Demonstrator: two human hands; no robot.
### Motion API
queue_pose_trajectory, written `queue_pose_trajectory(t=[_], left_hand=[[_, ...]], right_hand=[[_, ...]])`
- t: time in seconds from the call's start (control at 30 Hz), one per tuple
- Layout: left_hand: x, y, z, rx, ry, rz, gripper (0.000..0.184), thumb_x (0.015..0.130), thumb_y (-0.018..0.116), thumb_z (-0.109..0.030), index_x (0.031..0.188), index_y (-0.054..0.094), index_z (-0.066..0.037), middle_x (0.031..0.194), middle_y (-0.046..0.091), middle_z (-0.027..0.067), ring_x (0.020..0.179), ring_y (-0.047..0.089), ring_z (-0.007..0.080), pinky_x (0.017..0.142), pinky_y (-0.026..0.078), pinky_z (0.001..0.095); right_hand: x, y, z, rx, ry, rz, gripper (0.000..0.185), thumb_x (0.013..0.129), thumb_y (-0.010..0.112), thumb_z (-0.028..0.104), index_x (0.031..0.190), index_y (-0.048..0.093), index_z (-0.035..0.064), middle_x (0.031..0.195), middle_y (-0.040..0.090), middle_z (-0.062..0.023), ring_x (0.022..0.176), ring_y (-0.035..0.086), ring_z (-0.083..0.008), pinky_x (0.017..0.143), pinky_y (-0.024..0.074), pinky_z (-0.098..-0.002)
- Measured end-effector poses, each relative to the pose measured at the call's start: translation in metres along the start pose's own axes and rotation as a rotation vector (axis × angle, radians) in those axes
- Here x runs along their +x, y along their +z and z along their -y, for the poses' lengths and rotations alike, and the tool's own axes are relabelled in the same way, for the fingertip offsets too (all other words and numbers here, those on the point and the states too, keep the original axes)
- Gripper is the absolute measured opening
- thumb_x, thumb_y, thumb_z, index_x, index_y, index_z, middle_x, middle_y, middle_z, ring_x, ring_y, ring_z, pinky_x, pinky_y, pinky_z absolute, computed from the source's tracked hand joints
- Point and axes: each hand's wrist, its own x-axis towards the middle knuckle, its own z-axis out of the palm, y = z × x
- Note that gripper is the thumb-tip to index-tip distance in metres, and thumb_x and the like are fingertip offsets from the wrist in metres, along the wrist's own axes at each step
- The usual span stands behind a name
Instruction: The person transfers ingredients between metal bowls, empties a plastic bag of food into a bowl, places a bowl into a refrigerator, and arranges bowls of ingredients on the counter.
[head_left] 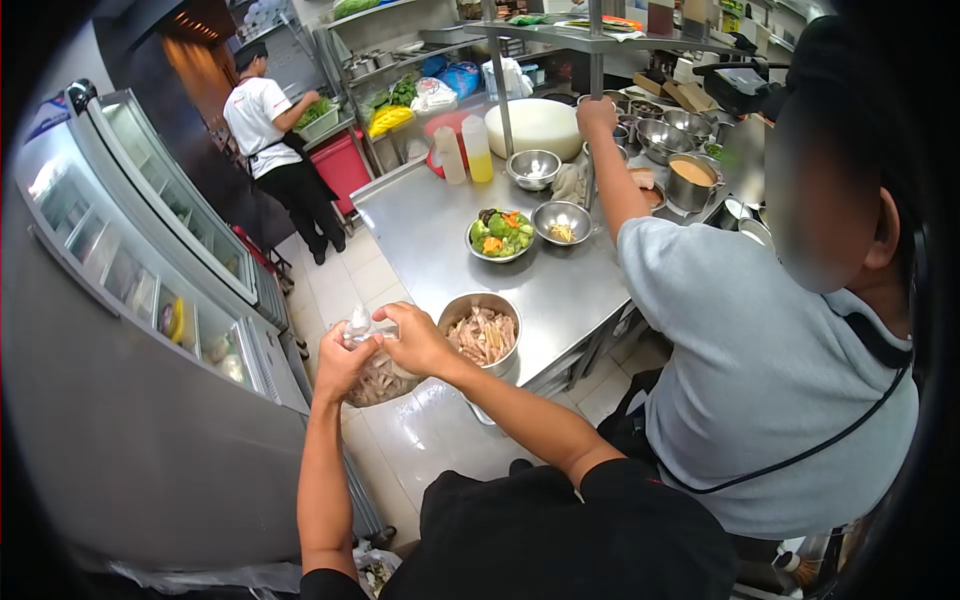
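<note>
A clear plastic bag point(380, 384) full of pale, strip-like pieces of raw meat hangs in front of me, left of the steel table's corner. Its gathered top is pinched in my left hand point(343, 358). My right hand point(420, 340) has its fingers closed on the bag's neck too, close to the left thumb. Just right of the right hand, a deep steel pot point(518, 330) holds similar pale strips. Beyond it on the table stand a bowl of cut vegetables point(502, 235) and a small steel bowl point(580, 212) with chopped yellowish bits.
A co-worker in a grey shirt point(720, 330) stands close on my right, an arm reaching over the steel table point(420, 235). Glass-door refrigerators point(130, 270) line my left. Another person point(262, 110) works at the back shelves. Squeeze bottles point(477, 150) stand near the far edge.
</note>
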Motion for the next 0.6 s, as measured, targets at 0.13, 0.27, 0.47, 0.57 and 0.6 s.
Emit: queue_pose_trajectory(t=[0.13, 0.27, 0.47, 0.57, 0.6], left_hand=[[0.020, 0.015, -0.014, -0.001, -0.006, 0.042, 0.020, 0.080, 0.072, -0.012, 0.091, 0.057, -0.004, 0.079, 0.059, -0.0029, 0.067, 0.053, 0.0037, 0.059, 0.043, 0.0206], [0.047, 0.020, -0.005, -0.019, 0.024, 0.096, 0.021, 0.079, 0.073, -0.012, 0.090, 0.056, -0.003, 0.079, 0.059, -0.0023, 0.068, 0.053, 0.0039, 0.059, 0.044, 0.0204], [0.079, 0.046, -0.008, 0.132, 0.118, -0.030, 0.016, 0.073, 0.071, -0.009, 0.079, 0.057, -0.003, 0.075, 0.060, -0.0002, 0.065, 0.052, 0.0047, 0.056, 0.044, 0.0225], [0.097, 0.045, 0.000, 0.302, 0.196, -0.137, 0.018, 0.070, 0.069, -0.009, 0.067, 0.052, -0.003, 0.068, 0.059, 0.0056, 0.061, 0.055, 0.0128, 0.055, 0.043, 0.0310], [0.104, 0.041, -0.002, 0.471, 0.305, -0.151, 0.019, 0.069, 0.067, -0.007, 0.065, 0.049, -0.003, 0.065, 0.056, 0.0090, 0.061, 0.054, 0.0196, 0.056, 0.043, 0.0344]], right_hand=[[0.008, -0.013, -0.008, -0.084, -0.015, -0.082, 0.027, 0.074, 0.064, 0.004, 0.100, 0.058, -0.0021, 0.103, 0.058, -0.0207, 0.100, 0.055, -0.0370, 0.087, 0.0446, -0.0400], [0.017, -0.022, -0.021, -0.045, -0.100, -0.195, 0.029, 0.073, 0.060, -0.003, 0.101, 0.055, -0.0040, 0.106, 0.056, -0.0223, 0.101, 0.054, -0.0387, 0.090, 0.0427, -0.0408], [0.036, -0.026, -0.038, -0.248, -0.171, -0.330, 0.031, 0.071, 0.053, -0.009, 0.102, 0.052, -0.0040, 0.108, 0.052, -0.0232, 0.108, 0.048, -0.0414, 0.094, 0.0389, -0.0433], [0.041, -0.031, -0.039, -0.384, -0.199, -0.377, 0.033, 0.069, 0.053, -0.009, 0.102, 0.052, -0.0036, 0.110, 0.051, -0.0228, 0.110, 0.045, -0.0423, 0.096, 0.0369, -0.0456], [0.040, -0.032, -0.039, -0.391, -0.174, -0.369, 0.035, 0.068, 0.054, -0.009, 0.102, 0.053, -0.0034, 0.111, 0.050, -0.0224, 0.112, 0.044, -0.0424, 0.097, 0.0358, -0.0465]])
